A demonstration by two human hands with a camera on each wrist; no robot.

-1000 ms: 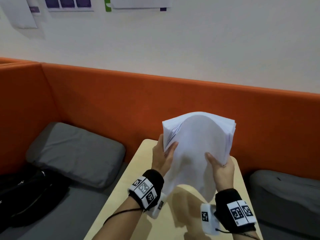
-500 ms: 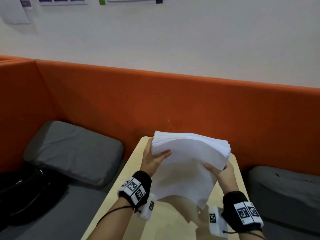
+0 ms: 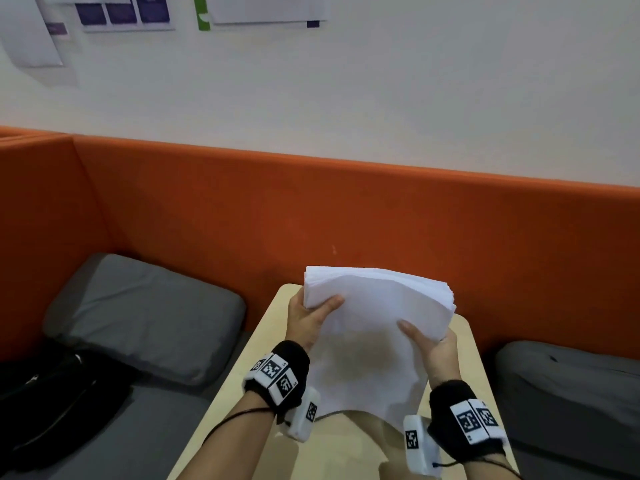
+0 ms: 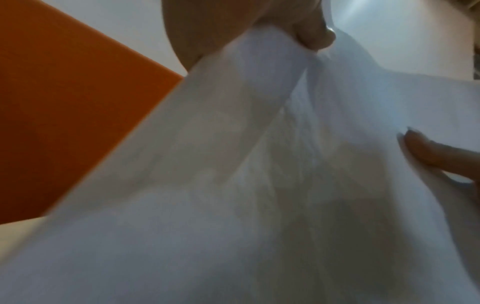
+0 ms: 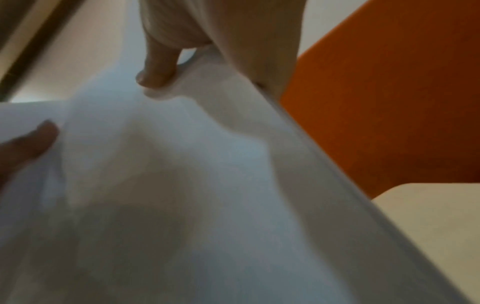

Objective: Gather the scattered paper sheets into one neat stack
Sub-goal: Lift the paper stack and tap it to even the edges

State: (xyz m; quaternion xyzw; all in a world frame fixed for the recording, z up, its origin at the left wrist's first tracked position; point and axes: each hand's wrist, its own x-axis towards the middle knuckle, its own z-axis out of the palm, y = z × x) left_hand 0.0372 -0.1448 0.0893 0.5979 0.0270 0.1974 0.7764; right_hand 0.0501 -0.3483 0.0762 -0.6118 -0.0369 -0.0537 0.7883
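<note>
A thick stack of white paper sheets (image 3: 367, 323) is held above the pale wooden table (image 3: 349, 448), bowed upward with its near edge hanging low. My left hand (image 3: 313, 315) grips the stack's left edge, thumb on top. My right hand (image 3: 427, 341) grips the right edge, thumb on top as well. In the left wrist view the paper stack (image 4: 233, 185) fills the frame under my left thumb (image 4: 315, 35). In the right wrist view the sheets (image 5: 182, 185) do the same, with my right thumb (image 5: 158, 70) pressing on them.
An orange padded bench back (image 3: 346, 216) runs behind the table. A grey cushion (image 3: 145, 313) lies to the left, another grey cushion (image 3: 571, 386) to the right. A black bag (image 3: 45, 403) sits at far left. Papers hang on the white wall (image 3: 346, 81).
The stack has come down from a steep, upright tilt to a flatter pose closer to the table. Both hands have kept their grip on its side edges.
</note>
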